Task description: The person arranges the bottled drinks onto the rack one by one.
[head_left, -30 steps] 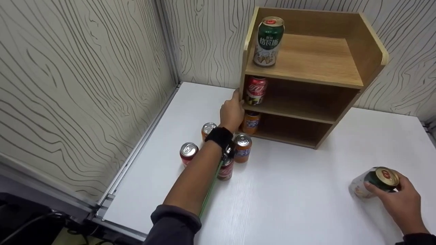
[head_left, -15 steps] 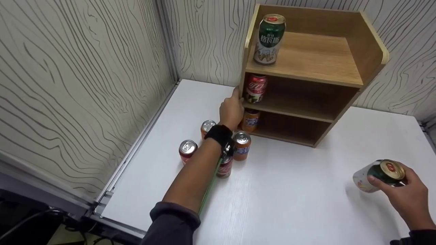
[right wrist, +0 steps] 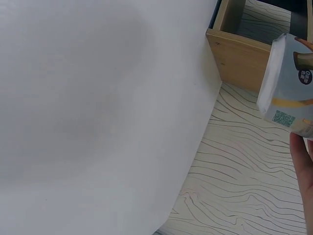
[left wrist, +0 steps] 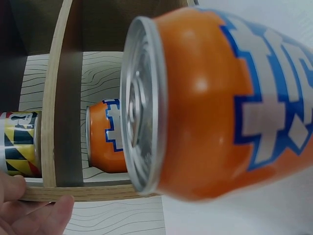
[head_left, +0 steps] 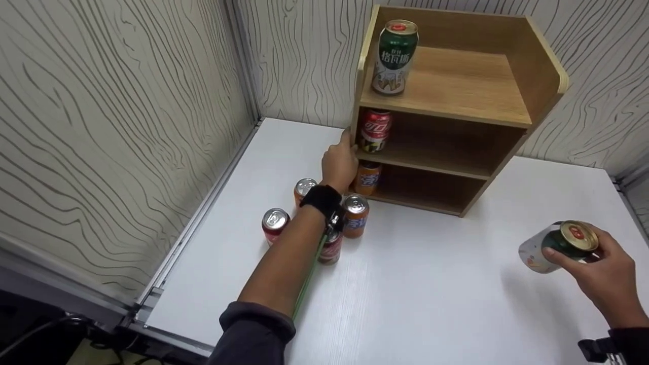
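Showing right-wrist only: can's [right wrist: 289,88] QR code [right wrist: 283,118]

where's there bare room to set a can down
Right of the shelved kvass can, red Coca-Cola can and orange soda can, all three levels of the wooden shelf unit look bare. The white table is bare between its four standing cans and the right hand, and left of the left hand. It's crowded around the left forearm.

The head camera looks forward and down from above over bench [head_left: 405,284] and shelf [head_left: 471,86], the left wrist's faces the shelf past a very near orange can [left wrist: 200,107], and the right wrist's, farther off, looks across the bench to the wall [right wrist: 239,161], all three sharing the shelf.
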Action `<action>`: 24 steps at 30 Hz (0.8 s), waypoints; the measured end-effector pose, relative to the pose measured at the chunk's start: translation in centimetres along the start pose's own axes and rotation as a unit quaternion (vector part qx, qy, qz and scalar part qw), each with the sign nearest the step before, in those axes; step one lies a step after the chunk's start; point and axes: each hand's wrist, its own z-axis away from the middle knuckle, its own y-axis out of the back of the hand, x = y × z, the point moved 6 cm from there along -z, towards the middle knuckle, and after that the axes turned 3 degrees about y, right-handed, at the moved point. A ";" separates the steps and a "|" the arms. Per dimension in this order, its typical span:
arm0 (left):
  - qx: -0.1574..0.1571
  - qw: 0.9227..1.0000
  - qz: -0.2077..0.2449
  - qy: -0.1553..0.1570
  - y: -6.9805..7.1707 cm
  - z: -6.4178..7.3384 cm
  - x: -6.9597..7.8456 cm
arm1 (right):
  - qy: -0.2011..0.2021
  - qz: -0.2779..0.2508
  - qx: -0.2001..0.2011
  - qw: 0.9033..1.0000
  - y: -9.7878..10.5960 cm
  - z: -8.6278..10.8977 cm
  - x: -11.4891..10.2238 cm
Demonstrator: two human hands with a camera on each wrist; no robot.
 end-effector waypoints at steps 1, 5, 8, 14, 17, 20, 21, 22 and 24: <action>0.001 1.000 0.000 0.000 0.0 0.0 0.0 | 0.004 0.001 0.003 1.000 0.1 -0.1 -0.3; 0.007 1.000 -0.001 0.000 0.1 0.0 -0.1 | 0.015 0.002 0.011 1.000 0.6 -0.3 -1.2; 0.009 1.000 -0.005 -0.001 0.1 0.0 -0.1 | 0.025 -0.002 0.020 0.999 1.0 -0.4 -1.9; 0.008 1.000 -0.005 -0.002 0.0 -0.1 0.1 | 0.054 -0.020 0.047 0.997 2.2 -0.8 -3.8; 0.010 1.000 -0.006 -0.004 0.0 -0.1 0.1 | 0.065 -0.028 0.051 0.996 2.6 -1.0 -4.7; 0.007 1.000 -0.006 -0.005 0.0 0.0 0.1 | 0.072 -0.039 0.055 0.995 3.0 -1.1 -5.5; 0.005 1.000 -0.005 -0.003 0.0 0.0 0.1 | 0.073 -0.043 0.056 0.995 3.1 -1.2 -5.7; 0.003 1.000 -0.004 -0.002 -0.1 0.0 0.1 | 0.074 -0.044 0.058 0.995 3.2 -1.2 -5.9; -0.002 1.000 -0.002 0.002 -0.1 0.1 0.1 | 0.082 -0.051 0.064 0.993 3.4 -1.4 -6.3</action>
